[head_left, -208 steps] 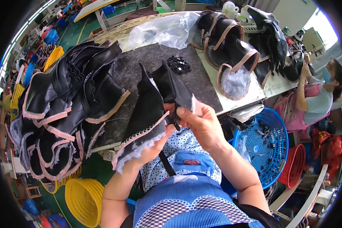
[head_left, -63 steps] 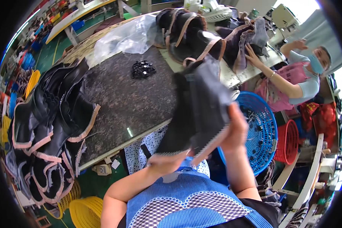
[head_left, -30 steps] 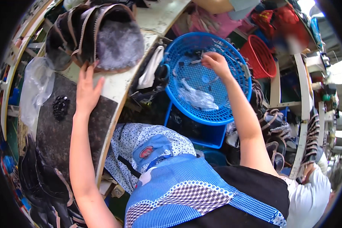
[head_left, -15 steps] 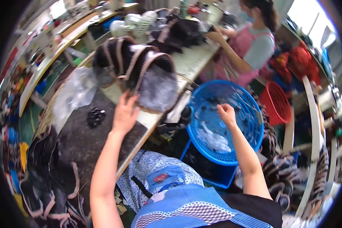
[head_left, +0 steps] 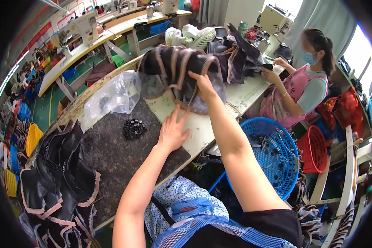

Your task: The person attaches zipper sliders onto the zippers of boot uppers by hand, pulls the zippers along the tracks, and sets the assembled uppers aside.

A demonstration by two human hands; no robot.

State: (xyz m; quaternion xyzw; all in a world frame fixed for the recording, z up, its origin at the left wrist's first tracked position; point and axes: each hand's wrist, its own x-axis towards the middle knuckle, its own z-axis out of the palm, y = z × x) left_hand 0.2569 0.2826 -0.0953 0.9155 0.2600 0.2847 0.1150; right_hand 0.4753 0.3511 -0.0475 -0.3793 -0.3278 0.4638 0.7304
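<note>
Looks like the grab step: right hand [head_left: 202, 84] has fingers curled on the dark boot uppers stack [head_left: 182, 76] at upper centre, left hand [head_left: 171, 132] spread flat, empty, on the worktable [head_left: 111, 144]; next probably needs lifting one piece free

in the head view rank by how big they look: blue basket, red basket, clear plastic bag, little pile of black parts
1. blue basket
2. clear plastic bag
3. red basket, though it sits farther off, so bag versus red basket is unsure
4. pile of black parts
</note>
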